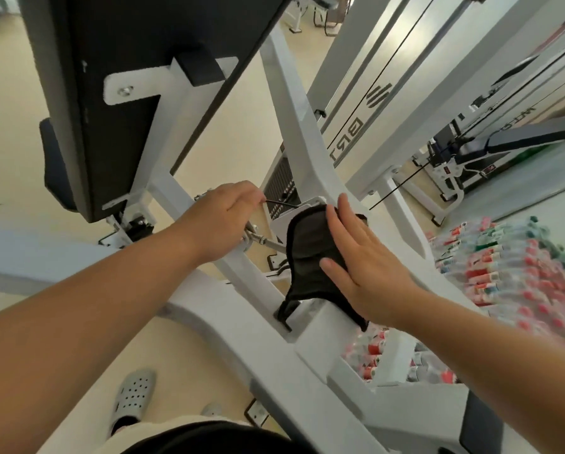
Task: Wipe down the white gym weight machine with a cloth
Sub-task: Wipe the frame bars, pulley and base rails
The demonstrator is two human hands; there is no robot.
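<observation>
Right hand (366,267), fingers spread flat, presses a black fabric cloth (310,253) onto the white steel machine frame (241,309) for wiping. Left hand (223,221) curls around a metal fitting (253,235), apparently for bracing.

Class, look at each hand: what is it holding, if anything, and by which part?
The right hand presses flat on the black cloth's right side. The left hand grips the white frame; exact hold hidden.

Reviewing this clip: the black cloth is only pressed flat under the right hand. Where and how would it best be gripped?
Probably at the loose lower end of the black cloth, which hangs off the white frame toward the person. Pinch it from the near, lower side: there the fabric is free with space behind it, while the upper part lies flat against the frame under the open right hand.
</observation>
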